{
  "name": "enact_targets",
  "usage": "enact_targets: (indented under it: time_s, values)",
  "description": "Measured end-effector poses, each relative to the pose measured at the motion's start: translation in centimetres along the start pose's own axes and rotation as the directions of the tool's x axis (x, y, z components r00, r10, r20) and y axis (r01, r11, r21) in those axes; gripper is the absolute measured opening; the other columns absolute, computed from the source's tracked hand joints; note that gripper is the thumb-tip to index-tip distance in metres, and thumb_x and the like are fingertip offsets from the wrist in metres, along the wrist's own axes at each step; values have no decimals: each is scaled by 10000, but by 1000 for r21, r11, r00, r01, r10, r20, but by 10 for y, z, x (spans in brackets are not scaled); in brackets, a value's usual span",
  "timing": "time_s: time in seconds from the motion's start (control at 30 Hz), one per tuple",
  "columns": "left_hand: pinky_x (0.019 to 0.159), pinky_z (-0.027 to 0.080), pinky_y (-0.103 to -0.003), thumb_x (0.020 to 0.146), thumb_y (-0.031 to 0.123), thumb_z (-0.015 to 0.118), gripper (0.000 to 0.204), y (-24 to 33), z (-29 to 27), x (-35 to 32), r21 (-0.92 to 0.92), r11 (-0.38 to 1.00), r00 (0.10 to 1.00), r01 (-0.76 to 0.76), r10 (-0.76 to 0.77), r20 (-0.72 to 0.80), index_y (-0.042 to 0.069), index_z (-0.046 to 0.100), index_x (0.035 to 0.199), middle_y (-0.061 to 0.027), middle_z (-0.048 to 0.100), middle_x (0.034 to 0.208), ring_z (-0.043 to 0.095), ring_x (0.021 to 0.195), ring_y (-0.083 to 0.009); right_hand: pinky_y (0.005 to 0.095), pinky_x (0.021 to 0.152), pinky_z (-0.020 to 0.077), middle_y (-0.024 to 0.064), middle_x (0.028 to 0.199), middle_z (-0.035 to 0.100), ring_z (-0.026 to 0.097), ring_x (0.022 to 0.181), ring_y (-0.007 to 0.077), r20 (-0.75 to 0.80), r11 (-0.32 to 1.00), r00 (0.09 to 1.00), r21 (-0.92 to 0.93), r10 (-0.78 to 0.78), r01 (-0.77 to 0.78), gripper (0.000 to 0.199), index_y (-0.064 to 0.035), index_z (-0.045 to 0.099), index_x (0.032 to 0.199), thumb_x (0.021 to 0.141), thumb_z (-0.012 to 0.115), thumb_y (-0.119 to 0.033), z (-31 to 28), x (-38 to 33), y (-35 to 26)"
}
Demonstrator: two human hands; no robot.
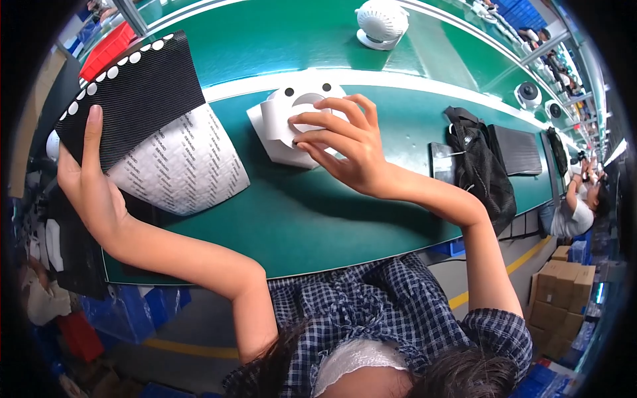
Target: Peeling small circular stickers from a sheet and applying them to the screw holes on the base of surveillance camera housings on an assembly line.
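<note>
My left hand (96, 179) grips the lower left edge of a flexible sheet, its thumb lying over the front. The sheet has a black ribbed face (142, 99) with a row of white round spots along its far edge, and a white printed backing (189, 162) folded into view. On the bench, my right hand (348, 136) bends over a white plastic fan base (272, 123), its thumb and fingertips pressed to the part around its round opening. Two small black round pads show on its far side. A dark spot shows by my thumb tip, partly hidden.
A white fan (381, 23) stands at the back on the green bench (318, 232). To the right lie a black mesh bag (474, 159), a phone-like dark slab (442, 162) and a black folder (514, 149). A red bin (107, 50) sits far left; cartons (564, 285) are stacked right.
</note>
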State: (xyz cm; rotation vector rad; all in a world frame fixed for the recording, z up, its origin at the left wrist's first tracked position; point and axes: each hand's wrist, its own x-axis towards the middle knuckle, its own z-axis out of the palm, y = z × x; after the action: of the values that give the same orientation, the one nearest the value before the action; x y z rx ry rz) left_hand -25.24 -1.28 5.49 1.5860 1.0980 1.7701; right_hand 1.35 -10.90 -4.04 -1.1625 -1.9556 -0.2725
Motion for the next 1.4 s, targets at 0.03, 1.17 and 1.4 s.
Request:
enact_targets:
  time_s: [0.03, 1.17, 1.4]
  values:
    - [841, 413, -254, 812, 85, 661, 285, 0, 0, 0, 26, 1000, 1000, -17, 17, -6, -52, 594, 1053, -82, 612, 987, 547, 883, -135, 362, 861, 306, -25, 1034, 640, 543, 964, 195, -6, 999, 1000, -36, -20, 20, 171, -128, 647, 820, 676, 730, -90, 0, -1, 0]
    - [864, 410, -263, 803, 63, 659, 284, -5, -6, 2, -26, 1000, 999, 7, -8, -37, -46, 593, 1057, -91, 618, 1012, 561, 906, -146, 346, 878, 392, -26, 1169, 593, 574, 977, 161, 119, 862, 913, -301, -391, 408, 174, -151, 671, 878, 717, 715, -199, -13, 5, 27]
    - [878, 396, -267, 803, 69, 661, 331, -11, -11, 5, -57, 998, 999, -9, 7, -40, -58, 569, 1094, -90, 601, 1048, 548, 924, -147, 292, 580, 469, 94, 774, 637, 595, 682, 170, 480, 910, 810, 54, 336, -410, 357, 2, 610, 933, 850, 614, -345, -30, 68, 68]
